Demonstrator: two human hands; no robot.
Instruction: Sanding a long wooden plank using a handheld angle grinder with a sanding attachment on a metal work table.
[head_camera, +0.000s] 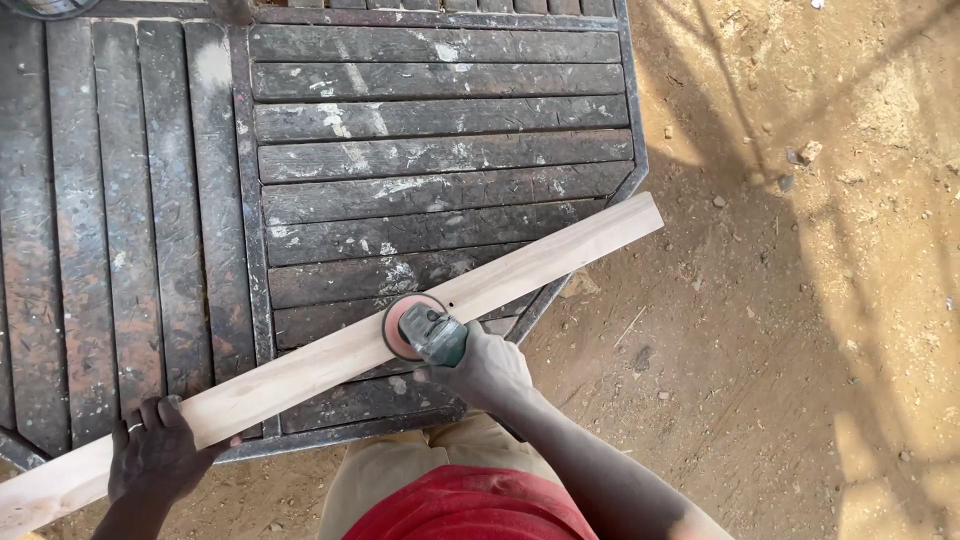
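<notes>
My left hand (155, 455) fingers clamp the near end of the pale wooden plank (330, 365), pressing it onto the dark slatted desk (430, 120) | my right hand (490, 370) fingers grip the green disc sander (425, 330), its orange pad flat on the plank just ahead of them | dirt floor (800, 300) off to my right

A single head-worn camera looks almost straight down from standing height over the wearer's own lap and arms. The dark slatted metal table (430, 130) fills the upper left of the view, close below; bare sandy ground (800, 300) takes the right side. A pale wooden plank (300, 375) crosses the picture diagonally from lower left to upper right, within arm's reach of the lens.
</notes>
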